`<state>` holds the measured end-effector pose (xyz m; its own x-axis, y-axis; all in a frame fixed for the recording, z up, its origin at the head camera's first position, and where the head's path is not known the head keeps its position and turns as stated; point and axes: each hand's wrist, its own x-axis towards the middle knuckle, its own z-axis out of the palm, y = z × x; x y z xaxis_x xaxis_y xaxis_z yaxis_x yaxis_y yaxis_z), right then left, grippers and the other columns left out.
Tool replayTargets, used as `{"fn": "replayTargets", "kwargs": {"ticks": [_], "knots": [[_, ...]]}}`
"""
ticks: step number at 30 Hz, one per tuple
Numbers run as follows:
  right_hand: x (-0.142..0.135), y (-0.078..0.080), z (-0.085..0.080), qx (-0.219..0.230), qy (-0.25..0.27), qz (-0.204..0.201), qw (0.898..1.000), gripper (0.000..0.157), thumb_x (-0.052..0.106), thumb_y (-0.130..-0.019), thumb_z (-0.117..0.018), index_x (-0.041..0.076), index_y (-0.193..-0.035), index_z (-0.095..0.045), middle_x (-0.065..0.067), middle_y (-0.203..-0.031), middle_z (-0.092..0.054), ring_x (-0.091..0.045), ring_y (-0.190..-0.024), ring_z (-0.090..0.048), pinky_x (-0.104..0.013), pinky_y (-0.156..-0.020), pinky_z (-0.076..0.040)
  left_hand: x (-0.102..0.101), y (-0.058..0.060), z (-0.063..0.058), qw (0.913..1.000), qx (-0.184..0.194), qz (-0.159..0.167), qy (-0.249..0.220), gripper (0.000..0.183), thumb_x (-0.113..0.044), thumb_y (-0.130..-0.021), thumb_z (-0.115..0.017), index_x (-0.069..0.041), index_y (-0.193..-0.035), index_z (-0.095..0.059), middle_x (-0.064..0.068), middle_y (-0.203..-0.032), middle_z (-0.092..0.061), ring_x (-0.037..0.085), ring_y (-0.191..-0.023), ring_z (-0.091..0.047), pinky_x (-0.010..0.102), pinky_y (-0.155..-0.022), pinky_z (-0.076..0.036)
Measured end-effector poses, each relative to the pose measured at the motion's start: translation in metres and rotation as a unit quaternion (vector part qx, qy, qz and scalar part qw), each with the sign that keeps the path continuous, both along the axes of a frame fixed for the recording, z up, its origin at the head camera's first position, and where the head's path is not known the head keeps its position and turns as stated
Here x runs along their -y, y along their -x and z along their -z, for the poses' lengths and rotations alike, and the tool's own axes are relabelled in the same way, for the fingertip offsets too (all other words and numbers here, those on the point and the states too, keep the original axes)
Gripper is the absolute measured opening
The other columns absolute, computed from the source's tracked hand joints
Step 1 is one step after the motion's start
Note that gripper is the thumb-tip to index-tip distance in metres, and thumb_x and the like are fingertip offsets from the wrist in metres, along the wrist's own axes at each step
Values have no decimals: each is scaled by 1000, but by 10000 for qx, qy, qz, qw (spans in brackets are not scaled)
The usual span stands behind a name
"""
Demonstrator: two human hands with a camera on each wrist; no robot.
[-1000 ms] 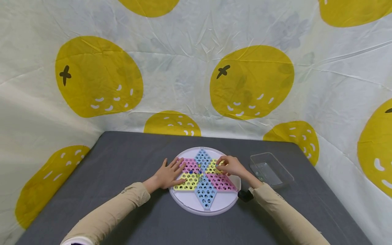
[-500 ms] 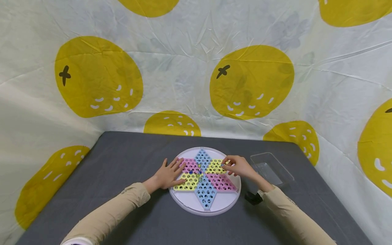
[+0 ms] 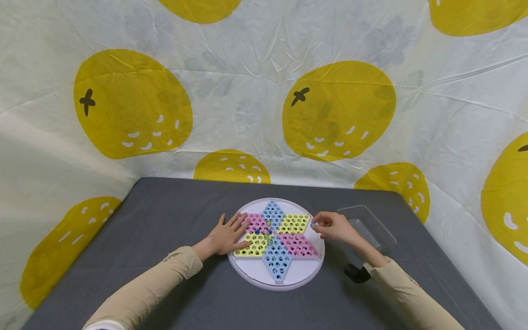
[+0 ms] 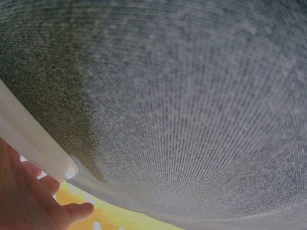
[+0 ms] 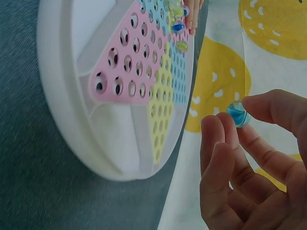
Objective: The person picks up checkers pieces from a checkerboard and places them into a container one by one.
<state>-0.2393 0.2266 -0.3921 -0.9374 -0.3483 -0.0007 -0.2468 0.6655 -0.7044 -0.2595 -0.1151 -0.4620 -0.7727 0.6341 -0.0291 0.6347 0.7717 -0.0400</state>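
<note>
One blue glass marble (image 5: 238,114) sits pinched in the right hand's (image 3: 336,226) fingertips (image 5: 261,106), just beside the round white star-patterned game board (image 3: 252,271). Left hand (image 3: 226,235) lies flat with straight fingers on the board's left edge, holding nothing.

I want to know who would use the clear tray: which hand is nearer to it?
Right. The right hand, pinching a blue marble, hovers just beside the clear tray. The left hand rests across the star board, on its far side.

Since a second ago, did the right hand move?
Yes. The right hand, pinching a blue marble, moved right, off the star board toward the clear tray.
</note>
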Motion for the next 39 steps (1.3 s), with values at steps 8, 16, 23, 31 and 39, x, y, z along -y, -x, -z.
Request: {"fn": "replayTargets", "kwargs": {"ticks": [8, 16, 23, 31, 39], "knots": [[-22, -9, -2, 60, 15, 294, 9995, 21, 20, -82, -62, 4, -95, -61, -17, -74, -61, -26, -63, -63, -30, -52, -48, 0, 0, -1, 10000, 19, 9, -8, 70, -55, -90, -33, -12, -143, -20, 12, -149, -18, 32, -137, -16, 63, -100, -17], [-46, -18, -7, 105, -54, 545, 9984, 23, 24, -84, -61, 5, -97, -60, -13, -75, -62, -24, -65, -65, -30, -53, -49, 0, 1, 3, 10000, 7, 39, -69, 70, -53, -89, -36, -9, -142, -23, 14, -149, -19, 34, -136, -18, 64, -99, -17], [-66, -25, -12, 38, -29, 631, 9980, 31, 27, -85, -59, 2, -103, -58, -15, -82, -65, -20, -66, -64, -32, -56, -51, -1, 2, 4, 10000, 9, -7, -51, 70, -55, -89, -35, -11, -143, -22, 12, -149, -18, 32, -137, -17, 63, -100, -17], [-85, -30, -15, -71, -156, 655, 9977, 33, 29, -86, -58, 3, -107, -57, -15, -86, -66, -14, -66, -64, -29, -56, -51, -1, 2, 0, 9999, 97, -75, 93, 71, -57, -89, -31, -13, -144, -17, 10, -151, -14, 31, -138, -14, 62, -102, -15], [-102, -31, -18, 68, -215, 761, 9968, 38, 29, -88, -55, 0, -112, -53, -16, -90, -67, -11, -67, -64, -30, -57, -50, -2, 2, 1, 9999, 109, -90, 79, 71, -56, -89, -31, -13, -144, -18, 10, -150, -14, 31, -138, -14, 62, -102, -15]]}}
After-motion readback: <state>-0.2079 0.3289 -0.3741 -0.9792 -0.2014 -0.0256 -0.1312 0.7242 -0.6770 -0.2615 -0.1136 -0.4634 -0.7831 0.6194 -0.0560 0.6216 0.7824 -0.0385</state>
